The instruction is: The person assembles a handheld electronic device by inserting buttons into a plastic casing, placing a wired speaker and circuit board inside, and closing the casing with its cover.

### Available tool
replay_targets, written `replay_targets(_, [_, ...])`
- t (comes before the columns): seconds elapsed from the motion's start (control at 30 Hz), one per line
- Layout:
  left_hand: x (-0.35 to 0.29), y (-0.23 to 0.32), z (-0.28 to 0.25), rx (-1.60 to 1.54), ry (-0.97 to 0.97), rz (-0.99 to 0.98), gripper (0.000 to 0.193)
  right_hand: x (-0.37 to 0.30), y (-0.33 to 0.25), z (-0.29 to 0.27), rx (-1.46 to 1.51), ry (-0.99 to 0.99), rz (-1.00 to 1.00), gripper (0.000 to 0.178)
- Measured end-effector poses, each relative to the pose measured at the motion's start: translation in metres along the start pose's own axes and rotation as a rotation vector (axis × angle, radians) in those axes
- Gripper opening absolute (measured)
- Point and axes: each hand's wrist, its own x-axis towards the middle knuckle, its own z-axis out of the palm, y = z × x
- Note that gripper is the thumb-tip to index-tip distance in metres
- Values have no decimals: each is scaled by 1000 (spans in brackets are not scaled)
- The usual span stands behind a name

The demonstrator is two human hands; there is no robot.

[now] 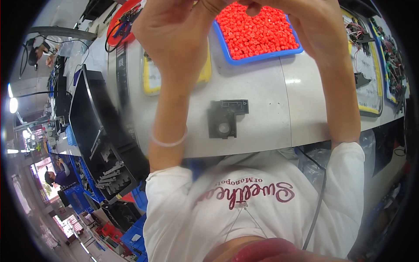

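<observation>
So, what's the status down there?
Left hand, right hand: raised near blue tray, grip unclear. Dark plastic part: flat on table, untouched. Nothing atop it.

The left forearm (173, 105) and right forearm (342, 98) reach up through the frame, well apart. The left hand (172, 35) and right hand (316, 30) lean inward at the top, their fingers (253, 9) partly cut off by the upper edge.
</observation>
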Motion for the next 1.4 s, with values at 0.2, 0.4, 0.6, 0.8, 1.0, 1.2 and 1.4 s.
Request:
replay_targets(0.2, [16, -22, -19, -148, 78, 80, 31, 24, 31, -52, -709, 92, 128, 8])
replay_targets(0.4, [17, -21, -26, -114, 130, 38, 32, 14, 103, -55, -1215, -236, -76, 13])
replay_targets(0.6, [15, -29, -20, -116, 97, -7, 30, 11, 106, -49, -1464, -248, 47, 13])
replay_targets(0.8, [11, -28, -17, -150, 59, -63, 30, 14, 104, -47, -1379, -252, 71, 14])
replay_targets(1.0, [10, -28, -14, -139, 30, -65, 29, 15, 108, -49, -1491, -302, 0, 16])
replay_targets(1.2, [10, -24, -10, -129, 39, -108, 28, 15, 112, -43, -1647, -317, 21, 17])
replay_targets(1.4, [10, -25, -13, -145, 10, -106, 28, 12, 113, -50, -1392, -165, -71, 15])
